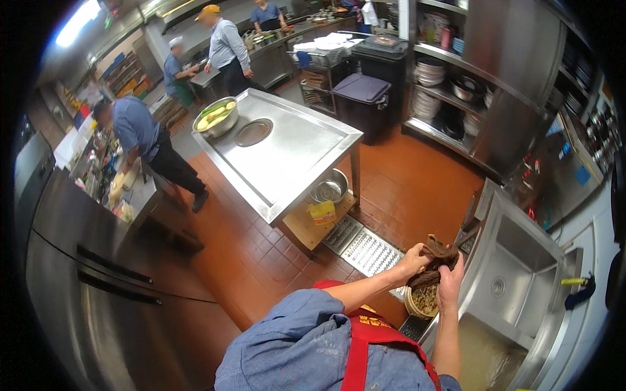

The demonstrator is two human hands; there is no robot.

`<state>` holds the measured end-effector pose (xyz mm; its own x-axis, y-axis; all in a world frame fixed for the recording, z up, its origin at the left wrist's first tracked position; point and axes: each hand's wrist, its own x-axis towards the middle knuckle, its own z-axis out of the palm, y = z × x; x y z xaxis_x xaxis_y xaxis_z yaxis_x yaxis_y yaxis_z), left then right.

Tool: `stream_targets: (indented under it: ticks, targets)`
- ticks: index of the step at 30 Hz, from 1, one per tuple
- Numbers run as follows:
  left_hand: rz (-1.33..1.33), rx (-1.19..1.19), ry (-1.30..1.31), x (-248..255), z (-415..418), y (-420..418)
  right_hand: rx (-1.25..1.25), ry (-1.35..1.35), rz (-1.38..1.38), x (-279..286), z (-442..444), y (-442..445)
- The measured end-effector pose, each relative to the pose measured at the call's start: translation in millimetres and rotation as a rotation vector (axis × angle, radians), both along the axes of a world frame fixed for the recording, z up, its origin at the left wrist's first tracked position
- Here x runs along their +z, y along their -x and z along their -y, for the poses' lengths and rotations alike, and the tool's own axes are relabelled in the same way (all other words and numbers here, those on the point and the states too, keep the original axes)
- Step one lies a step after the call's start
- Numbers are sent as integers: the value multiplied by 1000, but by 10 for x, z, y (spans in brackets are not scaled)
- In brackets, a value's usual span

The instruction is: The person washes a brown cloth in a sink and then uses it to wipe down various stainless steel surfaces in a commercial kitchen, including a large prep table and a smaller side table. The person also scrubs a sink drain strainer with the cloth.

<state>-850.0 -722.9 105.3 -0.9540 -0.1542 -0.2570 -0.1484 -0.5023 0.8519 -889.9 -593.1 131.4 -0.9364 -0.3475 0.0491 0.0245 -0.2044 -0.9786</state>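
Between my two hands is a dark brown, crumpled cloth (433,264), bunched up in front of me at the lower right. My left hand (414,260) grips its left side. On its right side my right hand (450,281) holds it, the thumb pressed on top. Below the cloth, partly covered by it and my right hand, stands a round container (415,309) with a pale rim. Small brown and greenish pieces fill it; what they are I cannot tell.
A steel sink (525,259) with cloudy water in its nearer basin lies to my right. Ahead is a steel table (288,151) bearing a bowl of green vegetables (215,117). A metal drain grate (374,251) crosses the tiled floor. Several co-workers stand further off; steel refrigerator doors (122,317) are at left.
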Motion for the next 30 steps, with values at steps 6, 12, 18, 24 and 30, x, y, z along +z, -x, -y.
stream_targets:
  ticks: [6, 12, 18, 24, 30]
  targets:
    - [-93, -54, 1, -155, 938, -434, 2, -142, -57, -140, 1102, -175]
    - [87, 97, 63, 114, 2371, -1062, 276, -1, 198, -120, 2389, -636]
    - [-162, 406, -218, -171, 3224, -1583, 512, 137, 520, -476, 3391, -719]
    - [45, 946, -456, -224, 3602, -2148, 957, -317, 526, -200, 4307, -1171]
    - [-26, 1191, -400, -118, 3662, -2923, 1326, -285, 607, -239, 4926, -1856]
